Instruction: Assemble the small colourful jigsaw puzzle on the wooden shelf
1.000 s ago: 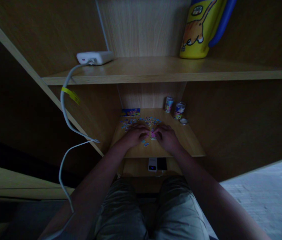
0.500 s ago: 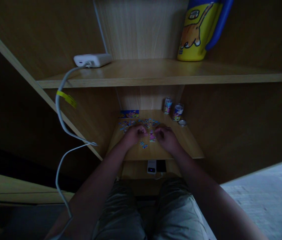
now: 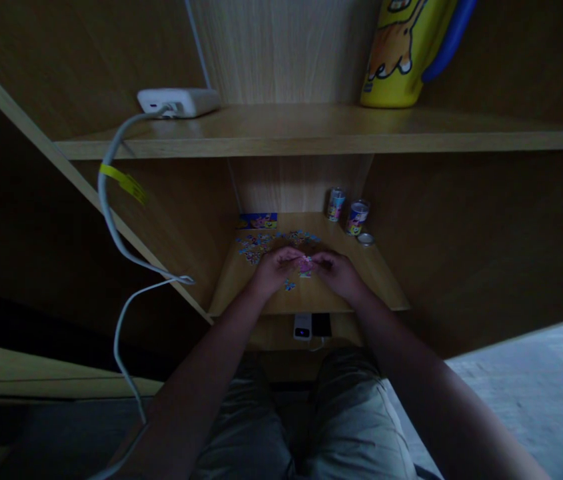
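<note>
On the lower shelf board my left hand (image 3: pixel 278 265) and my right hand (image 3: pixel 334 268) face each other, fingertips pinched close together. Between them, a small light-coloured jigsaw piece (image 3: pixel 307 259) shows at their fingertips. Just under it lies a joined pink section of the jigsaw puzzle (image 3: pixel 305 268), partly covered by my fingers. Nearer the front edge is a small blue cluster of pieces (image 3: pixel 289 285). Many loose puzzle pieces (image 3: pixel 256 245) are spread behind and left of my hands, with more loose pieces (image 3: pixel 300 237) straight behind.
A printed picture card (image 3: pixel 257 221) stands at the back left. Two printed cans (image 3: pixel 335 204) (image 3: pixel 357 218) and a round lid (image 3: pixel 365 239) are at the back right. Above, the upper shelf (image 3: pixel 291 127) holds a white charger (image 3: pixel 178 102) with a hanging cable (image 3: pixel 104 193) and a yellow mug (image 3: pixel 394 63).
My hands have come closer together over the pink section, fingertips now nearly meeting, with a small piece between them. The view has tilted slightly downward.
</note>
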Demonstrator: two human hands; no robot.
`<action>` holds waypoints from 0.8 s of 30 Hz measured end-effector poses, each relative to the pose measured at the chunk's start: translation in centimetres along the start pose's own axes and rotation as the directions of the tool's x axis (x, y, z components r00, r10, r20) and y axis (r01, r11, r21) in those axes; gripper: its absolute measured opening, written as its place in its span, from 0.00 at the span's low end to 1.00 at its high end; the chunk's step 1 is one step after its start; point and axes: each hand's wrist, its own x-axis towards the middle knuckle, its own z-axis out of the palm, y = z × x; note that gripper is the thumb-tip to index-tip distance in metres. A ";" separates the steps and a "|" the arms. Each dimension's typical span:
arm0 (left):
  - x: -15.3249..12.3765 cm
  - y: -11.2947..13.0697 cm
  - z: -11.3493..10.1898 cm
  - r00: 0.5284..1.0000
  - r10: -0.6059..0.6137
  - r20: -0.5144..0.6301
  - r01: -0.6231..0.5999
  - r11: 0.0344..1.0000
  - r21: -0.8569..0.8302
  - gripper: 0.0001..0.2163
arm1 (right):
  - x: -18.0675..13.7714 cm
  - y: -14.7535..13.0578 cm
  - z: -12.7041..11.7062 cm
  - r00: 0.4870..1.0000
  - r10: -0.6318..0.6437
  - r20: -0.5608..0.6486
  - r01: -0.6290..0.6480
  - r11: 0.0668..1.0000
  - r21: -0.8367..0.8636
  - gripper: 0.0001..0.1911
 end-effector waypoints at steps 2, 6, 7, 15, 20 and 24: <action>-0.2 0.1 0.0 1.000 0.001 0.003 -0.001 1.000 0.014 0.16 | -0.1 -0.1 0.0 0.999 0.027 -0.017 -0.027 1.000 0.016 0.15; -0.4 0.2 0.2 0.998 -0.056 0.022 0.056 0.998 0.004 0.17 | -0.1 -0.2 0.0 0.998 0.041 -0.048 -0.040 0.998 0.041 0.17; -0.4 0.2 0.2 0.997 -0.067 0.031 0.067 0.998 0.002 0.18 | -0.2 -0.2 0.0 0.998 0.044 -0.050 -0.041 0.998 0.041 0.17; -0.3 0.0 0.4 0.998 -0.054 0.037 0.053 0.998 0.027 0.19 | -0.3 0.0 0.3 0.999 0.041 -0.024 -0.039 0.996 0.079 0.19; -0.5 0.5 0.5 0.999 0.006 0.044 -0.011 0.991 0.136 0.13 | -0.3 0.2 0.2 0.999 0.036 -0.031 -0.034 0.998 0.048 0.19; -0.5 0.8 0.2 0.989 0.149 -0.004 -0.136 0.909 0.394 0.05 | 0.0 1.0 -0.3 0.980 0.069 -0.186 -0.073 0.997 -0.013 0.20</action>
